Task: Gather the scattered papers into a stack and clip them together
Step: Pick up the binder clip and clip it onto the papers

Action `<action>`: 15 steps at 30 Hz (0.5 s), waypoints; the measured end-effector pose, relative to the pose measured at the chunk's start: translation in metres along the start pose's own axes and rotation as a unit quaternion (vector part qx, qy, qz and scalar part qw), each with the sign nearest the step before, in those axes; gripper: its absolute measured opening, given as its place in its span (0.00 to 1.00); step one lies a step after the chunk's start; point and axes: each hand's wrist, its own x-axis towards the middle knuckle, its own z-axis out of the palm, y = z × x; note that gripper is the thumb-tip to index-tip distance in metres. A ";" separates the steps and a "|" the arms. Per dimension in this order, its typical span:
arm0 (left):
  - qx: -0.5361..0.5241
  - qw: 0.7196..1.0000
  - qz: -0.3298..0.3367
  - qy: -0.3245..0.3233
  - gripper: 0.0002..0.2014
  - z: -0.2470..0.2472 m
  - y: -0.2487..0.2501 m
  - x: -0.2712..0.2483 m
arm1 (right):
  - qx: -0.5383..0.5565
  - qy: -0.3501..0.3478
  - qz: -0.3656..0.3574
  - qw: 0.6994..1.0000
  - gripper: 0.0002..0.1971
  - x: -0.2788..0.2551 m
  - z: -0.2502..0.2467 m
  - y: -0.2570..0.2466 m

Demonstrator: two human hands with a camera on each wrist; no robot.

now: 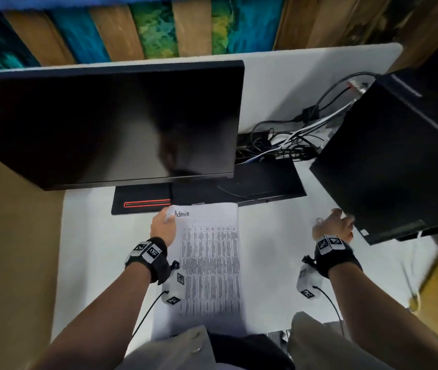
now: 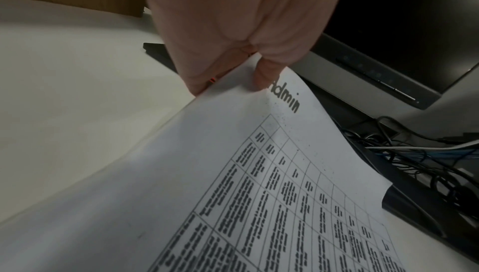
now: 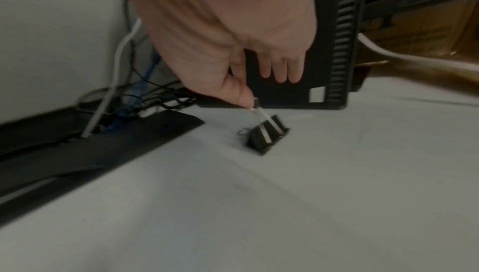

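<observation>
On the desk (image 1: 100, 236), right hand (image 3: 233, 55) fingers (image 3: 241, 94) seemingly pinch binder clip (image 3: 267, 133) handle.

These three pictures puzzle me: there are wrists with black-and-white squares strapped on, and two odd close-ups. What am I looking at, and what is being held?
There is no machine here: a person works at a white desk, wearing one camera on the head and one on each wrist. The patterned squares sit on the wrist straps that carry those cameras.

The wide picture is from the head, looking down at both arms. The two close-ups look along each hand from the wrist.

The left hand pinches the top corner of the printed papers, which carry a table and the handwritten word "Admin". The thumb shows on top in the left wrist view.

The right hand pinches a wire handle of a black binder clip whose body is low at the desk, beside a black computer case. A dark monitor and tangled cables are behind.
</observation>
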 end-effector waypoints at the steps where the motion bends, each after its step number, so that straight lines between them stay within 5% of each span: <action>1: -0.001 1.000 -0.002 -0.002 0.20 0.001 -0.002 0.001 | -0.010 -0.014 0.005 1.000 0.27 0.005 -0.003 0.005; 10: -0.034 0.999 0.000 -0.009 0.16 -0.007 0.003 -0.006 | -0.088 -0.077 -0.059 0.991 0.14 0.016 -0.003 0.010; 15: -0.019 1.000 -0.009 -0.018 0.16 0.002 -0.001 -0.003 | -0.068 -0.141 -0.087 0.984 0.12 -0.009 -0.003 -0.039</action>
